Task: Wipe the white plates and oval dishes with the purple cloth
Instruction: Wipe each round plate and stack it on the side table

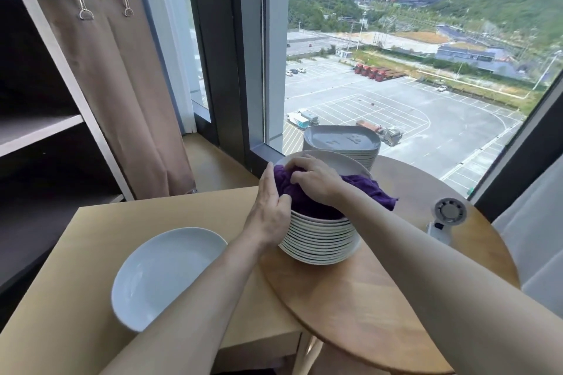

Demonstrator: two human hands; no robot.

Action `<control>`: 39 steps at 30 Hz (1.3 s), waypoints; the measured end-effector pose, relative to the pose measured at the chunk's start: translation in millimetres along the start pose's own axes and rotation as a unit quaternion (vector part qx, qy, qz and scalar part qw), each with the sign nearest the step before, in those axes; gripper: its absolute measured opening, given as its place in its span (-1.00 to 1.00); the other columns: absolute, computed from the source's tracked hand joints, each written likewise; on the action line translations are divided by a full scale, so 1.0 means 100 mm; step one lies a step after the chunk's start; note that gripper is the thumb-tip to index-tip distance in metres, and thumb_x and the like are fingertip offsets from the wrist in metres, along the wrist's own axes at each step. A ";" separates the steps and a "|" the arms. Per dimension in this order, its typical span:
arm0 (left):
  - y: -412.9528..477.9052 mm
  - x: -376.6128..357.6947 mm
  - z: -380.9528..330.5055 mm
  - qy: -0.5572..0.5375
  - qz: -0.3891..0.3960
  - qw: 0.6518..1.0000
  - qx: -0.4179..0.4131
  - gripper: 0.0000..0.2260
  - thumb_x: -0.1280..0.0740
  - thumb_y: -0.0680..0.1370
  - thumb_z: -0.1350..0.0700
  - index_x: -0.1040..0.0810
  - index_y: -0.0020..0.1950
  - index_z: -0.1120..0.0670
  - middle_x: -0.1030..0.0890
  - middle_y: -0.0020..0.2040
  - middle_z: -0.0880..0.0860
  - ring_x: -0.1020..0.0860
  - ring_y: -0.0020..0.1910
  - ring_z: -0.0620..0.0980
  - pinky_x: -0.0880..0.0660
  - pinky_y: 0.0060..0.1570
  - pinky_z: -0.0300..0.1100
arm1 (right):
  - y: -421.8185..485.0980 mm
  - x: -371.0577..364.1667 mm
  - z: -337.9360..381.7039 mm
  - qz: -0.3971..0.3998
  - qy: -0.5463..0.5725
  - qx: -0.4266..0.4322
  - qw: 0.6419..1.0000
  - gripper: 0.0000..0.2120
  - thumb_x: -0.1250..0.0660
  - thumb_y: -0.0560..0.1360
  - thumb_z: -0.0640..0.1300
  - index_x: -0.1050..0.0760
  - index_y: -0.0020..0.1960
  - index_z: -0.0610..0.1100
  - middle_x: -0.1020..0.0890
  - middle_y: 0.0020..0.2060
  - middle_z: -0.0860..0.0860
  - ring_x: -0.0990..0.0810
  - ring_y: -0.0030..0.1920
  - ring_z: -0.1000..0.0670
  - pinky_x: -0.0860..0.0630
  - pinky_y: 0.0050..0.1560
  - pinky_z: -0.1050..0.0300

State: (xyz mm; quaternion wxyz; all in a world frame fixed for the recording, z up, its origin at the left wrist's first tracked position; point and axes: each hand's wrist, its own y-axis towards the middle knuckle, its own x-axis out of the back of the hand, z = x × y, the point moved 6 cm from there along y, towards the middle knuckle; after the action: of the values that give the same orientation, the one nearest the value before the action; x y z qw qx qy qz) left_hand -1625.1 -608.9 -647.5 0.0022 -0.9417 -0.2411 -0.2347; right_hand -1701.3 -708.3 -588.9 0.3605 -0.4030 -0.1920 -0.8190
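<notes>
head view – a: start at the hands. what are they doing?

b: the right hand [313,183] has its fingers curled into the purple cloth [304,201], bunching it down into the top plate of the stack of white plates [320,240]. the left hand [269,213] is flat, fingers straight, laid against the stack's left side, its fingertips just beside the cloth. the two hands are close together but not touching.

a: and the cloth itself?

b: it lies in the top plate, with one corner hanging over the right rim.

a: what carries the stack?

b: a round table [380,298] of warm wood, whose edge overlaps the right side of a paler square table [152,216]. one single white plate [164,274] sits on the square one, left of the stack. just behind the stack, nearer the glass, is a pile of oval dishes [341,143]. a small white fan [447,219] lies on the round table to the right.

a: the room?

b: a tall window [396,70] looks over a car park, lorries and green hills. a brown curtain [128,100] hangs by metal clips at the left, beside a dark shelf unit [39,131]. a white sheer curtain [536,237] hangs at the right.

a: any writing?

b: the top oval dish has raised marks, too blurred to read.
</notes>
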 end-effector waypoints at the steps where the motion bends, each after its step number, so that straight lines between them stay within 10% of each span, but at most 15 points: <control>1: 0.00 0.00 -0.01 0.004 0.006 1.000 0.003 -0.24 -0.02 0.51 -0.06 0.17 0.69 -0.03 0.05 0.69 -0.05 0.01 0.60 -0.20 0.06 0.46 -0.31 | -0.05 -0.01 0.01 0.006 0.000 0.006 1.000 -0.77 -0.24 0.56 -0.11 -0.57 0.16 0.07 -0.54 0.27 0.08 -0.46 0.27 0.01 -0.37 0.24 -0.06; 12: 0.00 0.05 -0.10 0.027 0.020 0.999 -0.025 -0.28 -0.05 0.51 -0.05 0.05 0.67 -0.06 -0.06 0.65 -0.11 -0.07 0.41 -0.37 -0.08 0.40 -0.29 | -0.43 0.32 -0.14 0.017 -0.116 -0.023 0.993 -0.78 -0.19 0.50 0.03 -0.51 -0.23 -0.03 -0.59 -0.24 0.07 -0.55 -0.15 -0.01 -0.43 -0.17 0.00; 16: 0.02 0.02 -0.07 0.005 -0.003 0.999 -0.044 -0.31 -0.07 0.50 -0.03 -0.04 0.66 -0.03 -0.17 0.61 -0.05 -0.18 0.54 -0.11 -0.18 0.55 -0.09 | -0.43 0.43 -0.29 -0.033 -0.234 -0.039 0.971 -0.79 -0.12 0.46 0.13 -0.44 -0.14 0.03 -0.56 -0.08 0.07 -0.52 -0.01 -0.05 -0.31 -0.08 -0.01; 24: 0.04 -0.03 0.02 -0.021 -0.042 0.997 -0.055 -0.29 -0.08 0.49 0.00 -0.04 0.66 0.03 -0.17 0.46 -0.20 -0.13 0.35 -0.41 -0.02 0.30 -0.59 | 0.00 0.41 -0.48 -0.102 -0.337 -0.074 0.933 -0.55 -0.01 0.57 0.09 -0.36 0.33 -0.12 -0.50 0.26 -0.15 -0.45 0.26 -0.22 -0.30 0.28 -0.23; 39: 0.00 -0.01 0.10 -0.006 -0.020 0.999 -0.045 -0.24 -0.05 0.51 -0.02 0.14 0.69 0.01 -0.04 0.68 0.01 -0.05 0.62 -0.13 -0.06 0.61 -0.08 | 0.11 -0.16 0.08 -0.082 -0.148 -0.018 0.985 -0.67 -0.06 0.66 0.10 -0.40 0.22 -0.10 -0.49 0.20 -0.06 -0.46 0.25 -0.13 -0.30 0.32 -0.20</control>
State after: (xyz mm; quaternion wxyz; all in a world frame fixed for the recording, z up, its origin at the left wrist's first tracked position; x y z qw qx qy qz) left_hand -1621.2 -608.1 -656.4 -0.0466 -0.9371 -0.2491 -0.2400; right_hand -1682.5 -703.5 -596.3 0.2523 -0.5092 -0.2605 -0.7805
